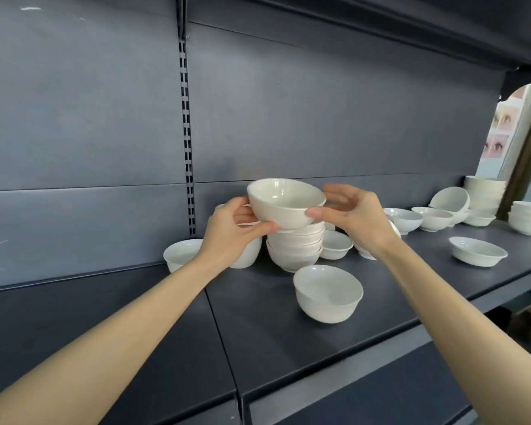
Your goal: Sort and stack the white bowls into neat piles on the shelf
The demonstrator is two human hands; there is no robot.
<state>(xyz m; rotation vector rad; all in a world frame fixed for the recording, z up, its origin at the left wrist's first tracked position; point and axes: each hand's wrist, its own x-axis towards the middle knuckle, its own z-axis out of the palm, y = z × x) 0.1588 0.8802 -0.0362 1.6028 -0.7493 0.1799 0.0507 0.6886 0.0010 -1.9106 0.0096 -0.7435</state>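
White bowls lie scattered along a dark grey shelf (288, 326), and one of them — the held bowl (285, 202) — sits tilted between both hands just above a pile (295, 248) of nested bowls near the back panel. The left hand (230, 231) grips the bowl's left side, thumb pressed under its lower wall and fingers curled behind the rim. The right hand (354, 216) meets the opposite side, its thumb tip touching the bowl's right wall just under the rim, the other fingers loosely spread and arched behind the rim; whether they touch it cannot be told. The held bowl's base hovers at the top of the pile, seemingly in contact with the uppermost nested bowl.

A single bowl (328, 292) stands upright in front of the pile, closer to the shelf edge. Another bowl (180, 254) sits left of the left wrist. To the right, a shallow bowl (477, 251) rests apart — and farther back a tall stack (485, 193) stands at the shelf's far end, with several loose bowls beside it.
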